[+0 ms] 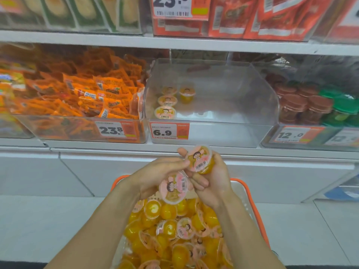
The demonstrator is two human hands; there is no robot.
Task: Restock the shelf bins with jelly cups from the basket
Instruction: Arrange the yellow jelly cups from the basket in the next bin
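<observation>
We hold two jelly cups above the basket (250,193). The upper jelly cup (200,159) sits in the right hand (211,183), fingers curled round its yellow body, lid tilted toward us. The lower jelly cup (173,188) is pinched by the left hand (155,177), lid facing us. The two hands touch at the fingertips, just below the front lip of the shelf (194,150).

The step in hand, as we judge it, is carrying these cups up into the clear bin (213,129) marked 6.9. To do it well, we separate the hands first, lift each cup over the bin's front wall, and set it lid-up on the bin floor beside the cups already in the bin (167,101), which stand along the left wall. Continuing that row toward the right keeps the stock orderly.

Room to move: the bin's centre and right side look open, so entry from the front middle is the least obstructed. The shelf board above (174,43) limits lift height; we keep the cups low over the front wall. The price tag (169,131) clipped at the front-left corner may snag a sleeve or cup. The orange snack bin (77,129) lies just beside on the left, the jar bin (310,133) on the right. The basket below holds many more jelly cups (174,230).
</observation>
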